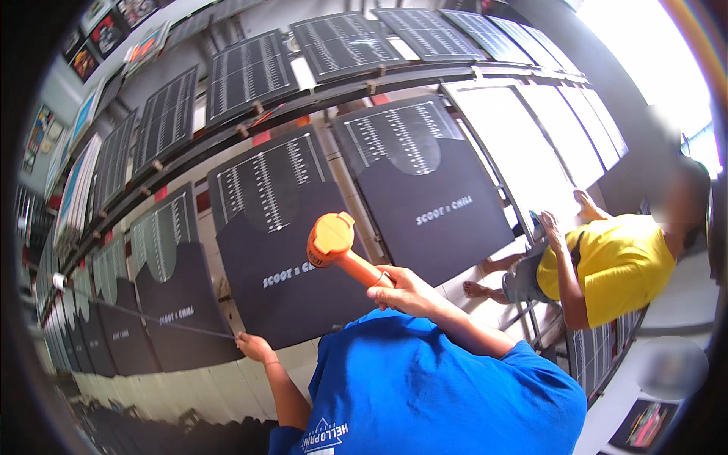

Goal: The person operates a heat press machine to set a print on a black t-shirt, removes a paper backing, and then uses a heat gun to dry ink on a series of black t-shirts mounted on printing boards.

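My right hand [406,292] is wrapped round the handle of an orange hair dryer [334,239], a tool with a round head. It hangs over a dark T-shirt [280,296] with white lettering, hiding part of the print. At the left, the closed fingers of my left hand [256,348] grip a thin dark cord [152,316], which stretches away to a small white fitting [58,281]. This hand is beside the lower left corner of the same shirt. Another dark printed T-shirt [440,205] lies on the board to the right.
Long rows of boards with white ruler marks [250,72] run along a dark rail [334,97]. More dark shirts [171,303] cover boards at left. At right, a co-worker in a yellow shirt [622,265] reaches over pale boards [512,136].
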The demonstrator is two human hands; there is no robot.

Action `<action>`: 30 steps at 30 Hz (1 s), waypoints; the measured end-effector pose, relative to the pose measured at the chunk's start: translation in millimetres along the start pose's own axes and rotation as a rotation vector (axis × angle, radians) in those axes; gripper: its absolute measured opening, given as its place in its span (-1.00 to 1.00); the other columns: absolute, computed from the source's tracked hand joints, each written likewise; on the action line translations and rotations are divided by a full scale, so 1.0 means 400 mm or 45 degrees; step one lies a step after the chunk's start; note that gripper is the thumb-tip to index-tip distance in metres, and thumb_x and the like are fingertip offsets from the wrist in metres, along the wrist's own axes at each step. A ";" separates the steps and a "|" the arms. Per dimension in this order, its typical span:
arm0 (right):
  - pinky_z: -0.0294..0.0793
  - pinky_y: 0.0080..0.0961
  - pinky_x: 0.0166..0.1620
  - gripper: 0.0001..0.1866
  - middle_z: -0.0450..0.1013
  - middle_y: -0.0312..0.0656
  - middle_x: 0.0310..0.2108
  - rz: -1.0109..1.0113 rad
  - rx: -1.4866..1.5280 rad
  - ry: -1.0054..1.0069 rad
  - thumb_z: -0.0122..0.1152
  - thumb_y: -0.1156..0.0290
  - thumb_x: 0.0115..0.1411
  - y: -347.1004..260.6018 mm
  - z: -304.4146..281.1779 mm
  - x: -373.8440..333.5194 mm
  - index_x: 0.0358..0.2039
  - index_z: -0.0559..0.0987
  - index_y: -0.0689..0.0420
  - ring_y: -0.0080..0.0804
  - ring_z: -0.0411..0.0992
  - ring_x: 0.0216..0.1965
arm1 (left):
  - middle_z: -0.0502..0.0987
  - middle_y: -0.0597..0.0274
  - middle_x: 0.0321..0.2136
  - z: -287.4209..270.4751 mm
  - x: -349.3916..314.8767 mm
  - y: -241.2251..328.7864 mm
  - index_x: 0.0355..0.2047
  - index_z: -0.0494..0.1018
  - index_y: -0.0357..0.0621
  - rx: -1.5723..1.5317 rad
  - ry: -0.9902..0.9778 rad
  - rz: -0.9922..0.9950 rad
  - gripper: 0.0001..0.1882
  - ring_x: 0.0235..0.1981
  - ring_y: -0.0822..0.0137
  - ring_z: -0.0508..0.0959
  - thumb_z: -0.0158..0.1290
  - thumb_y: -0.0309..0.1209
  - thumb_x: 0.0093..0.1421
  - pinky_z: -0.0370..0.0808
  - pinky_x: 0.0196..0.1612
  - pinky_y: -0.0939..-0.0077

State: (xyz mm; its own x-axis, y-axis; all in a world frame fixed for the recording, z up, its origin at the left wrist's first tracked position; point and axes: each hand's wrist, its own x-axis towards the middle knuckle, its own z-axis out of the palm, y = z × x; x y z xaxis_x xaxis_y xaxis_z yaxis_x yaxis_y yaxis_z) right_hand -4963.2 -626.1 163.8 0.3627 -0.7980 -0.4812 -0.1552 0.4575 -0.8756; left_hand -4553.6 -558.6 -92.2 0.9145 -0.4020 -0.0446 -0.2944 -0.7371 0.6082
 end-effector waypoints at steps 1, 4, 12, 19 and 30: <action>0.37 -0.66 -0.39 -0.39 0.41 -0.37 -0.47 -0.097 0.062 0.087 0.34 0.03 0.17 0.018 0.003 -0.012 0.04 0.44 0.22 -0.65 0.39 -0.46 | 0.49 -0.34 -0.05 0.002 0.003 -0.002 -0.01 0.39 -0.47 0.012 0.002 0.026 -0.44 -0.04 -0.27 0.49 -0.30 -0.13 0.41 0.39 0.01 -0.02; 0.36 -0.65 -0.40 -0.37 0.40 -0.38 -0.48 -0.068 0.110 0.107 0.37 0.03 0.15 0.033 -0.026 -0.042 0.06 0.43 0.21 -0.67 0.38 -0.48 | 0.44 -0.33 0.03 0.004 0.003 -0.004 0.07 0.37 -0.45 0.038 -0.025 0.006 -0.42 0.04 -0.21 0.46 -0.32 -0.11 0.42 0.38 0.08 0.05; 0.35 -0.69 -0.45 -0.61 0.39 -0.39 -0.54 -0.193 0.321 0.345 0.29 0.18 0.21 0.055 -0.120 -0.116 -0.09 0.48 0.18 -0.68 0.38 -0.52 | 0.39 -0.40 0.08 0.022 0.026 -0.049 0.10 0.30 -0.58 -0.167 -0.013 0.074 -0.38 0.09 -0.23 0.43 -0.29 -0.12 0.42 0.34 0.16 0.12; 0.33 -0.71 -0.53 -0.71 0.41 -0.37 -0.56 -0.278 0.215 0.794 0.20 0.15 0.28 0.106 -0.274 -0.150 -0.29 0.46 0.12 -0.68 0.40 -0.57 | 0.35 -0.42 0.12 0.030 0.063 -0.099 0.11 0.27 -0.63 -0.199 -0.071 0.094 -0.38 0.14 -0.20 0.40 -0.24 -0.15 0.42 0.30 0.21 0.17; 0.28 -0.71 -0.55 -0.68 0.40 -0.37 -0.58 -0.104 0.136 1.126 0.23 0.12 0.25 0.143 -0.394 -0.142 -0.33 0.52 0.14 -0.67 0.39 -0.59 | 0.35 -0.33 0.15 0.011 0.060 -0.080 0.15 0.24 -0.59 -0.362 -0.164 0.000 -0.37 0.15 -0.11 0.40 -0.21 -0.13 0.42 0.28 0.22 0.23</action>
State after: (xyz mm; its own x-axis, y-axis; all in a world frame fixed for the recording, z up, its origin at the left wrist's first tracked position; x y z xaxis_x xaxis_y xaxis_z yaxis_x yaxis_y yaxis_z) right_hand -5137.4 -616.6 134.5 -0.4792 -0.8201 -0.3126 -0.0574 0.3847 -0.9213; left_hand -4523.5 -547.2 -116.1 0.8664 -0.4811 -0.1335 -0.1887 -0.5630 0.8046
